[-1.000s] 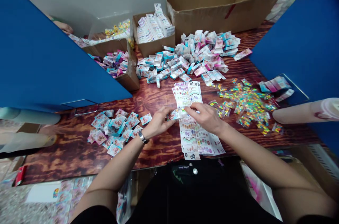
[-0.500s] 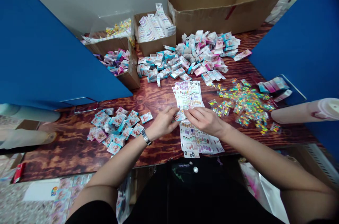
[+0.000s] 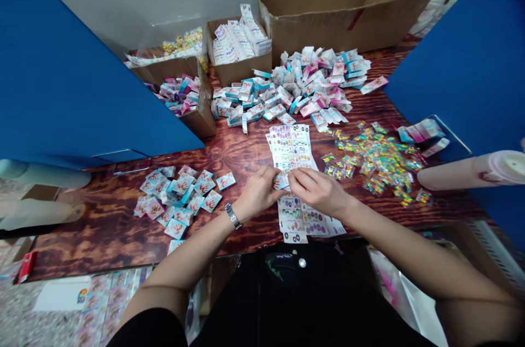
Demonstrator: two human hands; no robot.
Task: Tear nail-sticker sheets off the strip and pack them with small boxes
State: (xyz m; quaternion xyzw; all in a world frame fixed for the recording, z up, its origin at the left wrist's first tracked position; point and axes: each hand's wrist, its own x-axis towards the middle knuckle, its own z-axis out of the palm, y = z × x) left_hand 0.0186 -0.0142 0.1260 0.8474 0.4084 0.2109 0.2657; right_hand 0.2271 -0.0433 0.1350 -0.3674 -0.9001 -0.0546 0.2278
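Observation:
My left hand point(image 3: 259, 189) is closed on a small printed box point(image 3: 280, 180) with a red hand picture. At the box's right end is my right hand point(image 3: 314, 187), its fingers pinched together against it; they hide that end. Both hands are over the printed sheets point(image 3: 292, 147), which lie in overlapping stacks on the wooden table point(image 3: 233, 152). Left of my hands lies a pile of similar small boxes point(image 3: 180, 194). Small clear packets with colourful pieces point(image 3: 381, 158) are spread to the right.
Behind the sheets is a heap of open small boxes point(image 3: 287, 90). Farther back stand a large carton point(image 3: 311, 29), a carton of folded sheets point(image 3: 244, 70) and a carton of small boxes point(image 3: 203, 117). Blue panels point(image 3: 74, 68) flank both sides; a bottle point(image 3: 463, 172) is at right.
My left hand and forearm have shifted slightly right, with the box held between both hands. Another small box now shows beside my left forearm at the table's front edge.

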